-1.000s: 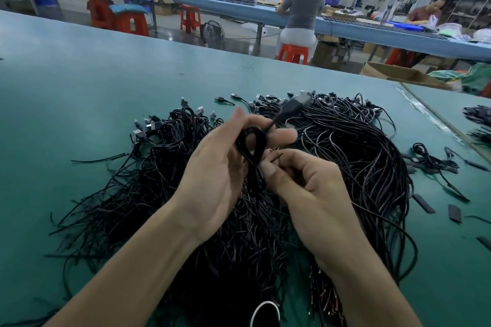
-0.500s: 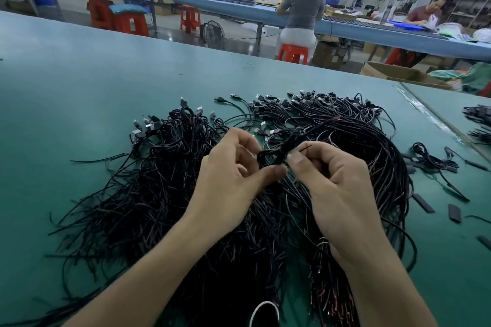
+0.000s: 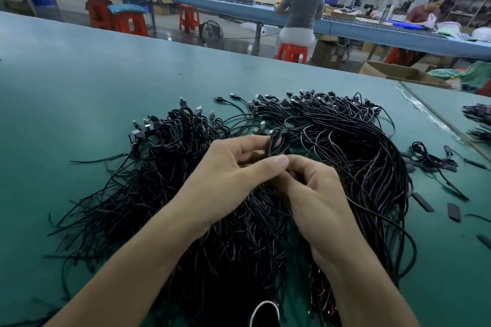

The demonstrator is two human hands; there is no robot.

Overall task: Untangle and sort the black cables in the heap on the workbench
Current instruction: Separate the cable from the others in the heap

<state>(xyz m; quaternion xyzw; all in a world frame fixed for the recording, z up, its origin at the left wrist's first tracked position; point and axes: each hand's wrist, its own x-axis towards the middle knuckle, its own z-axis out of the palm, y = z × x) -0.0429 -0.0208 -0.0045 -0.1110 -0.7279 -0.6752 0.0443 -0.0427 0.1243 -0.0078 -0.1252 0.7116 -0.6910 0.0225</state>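
A big heap of black cables point(image 3: 353, 156) with USB plugs at the far ends spreads across the green workbench point(image 3: 79, 103). Above its middle, my left hand point(image 3: 231, 175) pinches a small coiled loop of black cable point(image 3: 277, 142) between thumb and fingers. My right hand point(image 3: 316, 194) is curled just under the loop, fingertips closed on the same cable's lower part. The cable's plug is hidden by my fingers.
A small cable bundle point(image 3: 430, 156) and short black sleeve pieces point(image 3: 422, 202) lie at the right. More cable bundles point(image 3: 478, 119) sit past a taped seam at the far right. A cardboard box point(image 3: 398, 74) stands beyond the bench; people work at a blue table behind.
The loop, first held upright, was lowered and turned between my hands. My right hand has dropped from beside the loop to beneath it, and my left thumb now presses over it.
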